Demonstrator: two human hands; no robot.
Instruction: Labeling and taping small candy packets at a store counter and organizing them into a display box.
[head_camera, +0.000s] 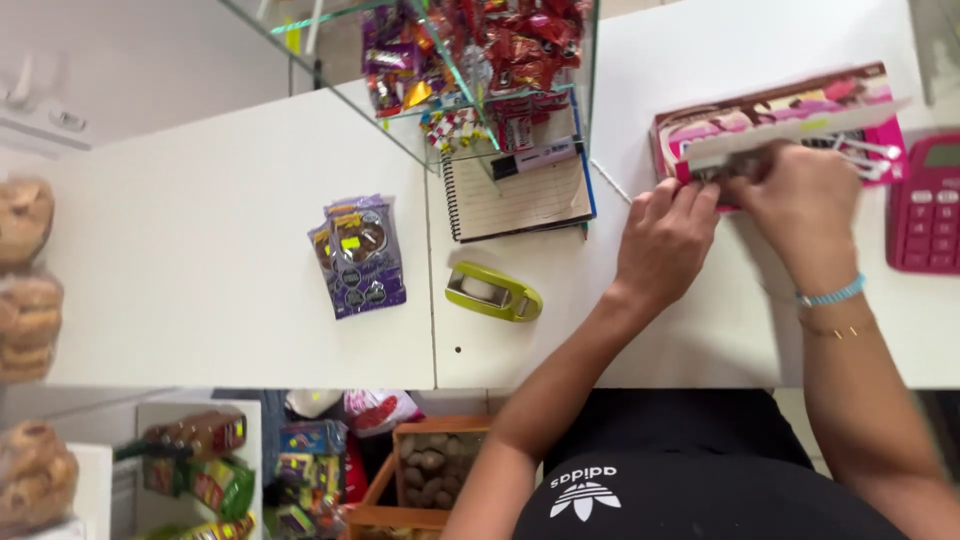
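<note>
A pink and brown cardboard display box (790, 110) of sweets lies on the white counter (220, 250) at the upper right, its lid flap raised. My left hand (665, 240) pinches the box's near left edge with its fingertips. My right hand (800, 195) reaches into the box's open front, fingers curled on something small and dark that is blurred. A blue bead bracelet and a thin chain sit on my right wrist.
A pink calculator (925, 205) lies at the right edge. A spiral notebook (520, 200) with a marker, a green tape dispenser (493, 291) and purple snack packets (358, 255) sit mid-counter. A glass shelf of candies (470, 60) stands behind. Bagged bread (25, 290) is at the left.
</note>
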